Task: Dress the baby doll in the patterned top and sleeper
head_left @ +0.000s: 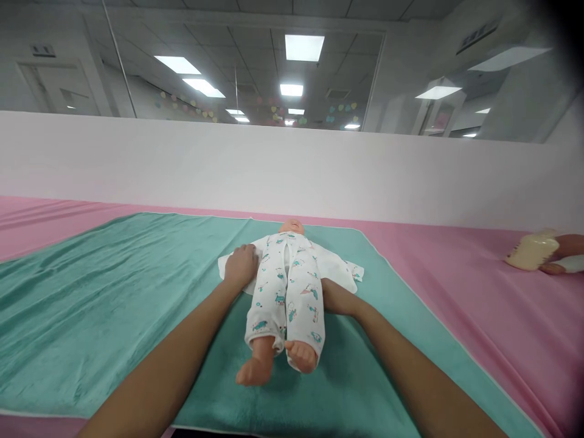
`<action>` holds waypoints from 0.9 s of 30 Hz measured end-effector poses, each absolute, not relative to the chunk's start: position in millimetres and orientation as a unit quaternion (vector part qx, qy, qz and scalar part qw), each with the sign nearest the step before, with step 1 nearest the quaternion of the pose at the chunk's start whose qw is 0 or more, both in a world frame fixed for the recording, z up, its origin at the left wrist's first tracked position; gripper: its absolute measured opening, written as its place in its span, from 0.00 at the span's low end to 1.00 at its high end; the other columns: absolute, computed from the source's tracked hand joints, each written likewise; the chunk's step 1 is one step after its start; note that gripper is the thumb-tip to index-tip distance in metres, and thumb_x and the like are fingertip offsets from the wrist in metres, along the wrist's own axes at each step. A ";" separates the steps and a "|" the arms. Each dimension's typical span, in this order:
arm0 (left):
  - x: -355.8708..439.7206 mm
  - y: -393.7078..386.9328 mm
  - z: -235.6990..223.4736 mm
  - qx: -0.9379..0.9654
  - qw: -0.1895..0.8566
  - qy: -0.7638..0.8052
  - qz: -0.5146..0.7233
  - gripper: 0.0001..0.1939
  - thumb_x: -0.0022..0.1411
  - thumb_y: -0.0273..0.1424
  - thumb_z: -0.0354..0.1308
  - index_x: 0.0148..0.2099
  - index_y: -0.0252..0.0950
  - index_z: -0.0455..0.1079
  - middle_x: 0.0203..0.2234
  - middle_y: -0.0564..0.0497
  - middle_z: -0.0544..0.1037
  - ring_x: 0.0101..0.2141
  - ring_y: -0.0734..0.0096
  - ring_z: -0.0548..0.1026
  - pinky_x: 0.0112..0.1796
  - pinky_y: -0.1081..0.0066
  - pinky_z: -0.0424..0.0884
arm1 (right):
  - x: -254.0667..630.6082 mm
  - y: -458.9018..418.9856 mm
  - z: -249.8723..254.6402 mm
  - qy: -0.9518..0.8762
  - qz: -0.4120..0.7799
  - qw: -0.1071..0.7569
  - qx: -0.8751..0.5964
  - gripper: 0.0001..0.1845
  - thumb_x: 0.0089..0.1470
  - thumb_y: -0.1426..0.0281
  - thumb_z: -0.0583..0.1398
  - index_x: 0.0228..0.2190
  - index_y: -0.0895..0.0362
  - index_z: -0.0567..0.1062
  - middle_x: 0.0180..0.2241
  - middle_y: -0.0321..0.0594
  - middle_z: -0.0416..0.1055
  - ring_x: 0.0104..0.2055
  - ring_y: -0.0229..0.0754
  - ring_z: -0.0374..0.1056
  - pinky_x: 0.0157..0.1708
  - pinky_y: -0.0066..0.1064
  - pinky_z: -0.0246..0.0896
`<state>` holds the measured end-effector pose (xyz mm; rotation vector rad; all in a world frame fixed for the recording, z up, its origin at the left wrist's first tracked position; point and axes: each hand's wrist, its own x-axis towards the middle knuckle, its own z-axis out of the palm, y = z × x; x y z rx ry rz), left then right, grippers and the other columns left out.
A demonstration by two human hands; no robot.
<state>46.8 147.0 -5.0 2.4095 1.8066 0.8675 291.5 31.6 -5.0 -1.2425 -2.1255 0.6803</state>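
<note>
A baby doll point(292, 227) lies on its back, feet toward me, on a green cloth point(137, 292). It wears white printed trousers point(305, 292), and its feet are bare. A white shirt point(335, 267) is spread out beneath and beside its upper body. At the doll's left-hand side in view, my left hand point(241, 266) rests over the shirt with its fingers curled against the doll's side. My right hand point(337, 297) reaches in from the other side by the hip; its fingers are hidden behind the trousers and under the doll.
Pink cloth point(438, 267) covers the surface around the green one. At the far right lies a pale yellow bottle-like object point(531, 251) beside a partly visible skin-coloured thing point(570, 246). A white wall point(292, 167) with a mirror or window point(255, 79) above it rises behind.
</note>
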 end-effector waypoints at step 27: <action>30.3 153.4 16.1 0.659 0.101 0.637 0.388 0.11 0.63 0.35 0.40 0.42 0.39 0.60 0.36 0.45 0.74 0.36 0.59 0.72 0.32 0.66 0.64 | 378.0 41.1 -11.8 -0.474 0.059 0.109 -0.872 0.24 0.49 0.54 0.55 0.41 0.58 0.65 0.40 0.49 0.68 0.41 0.52 0.67 0.32 0.37 0.59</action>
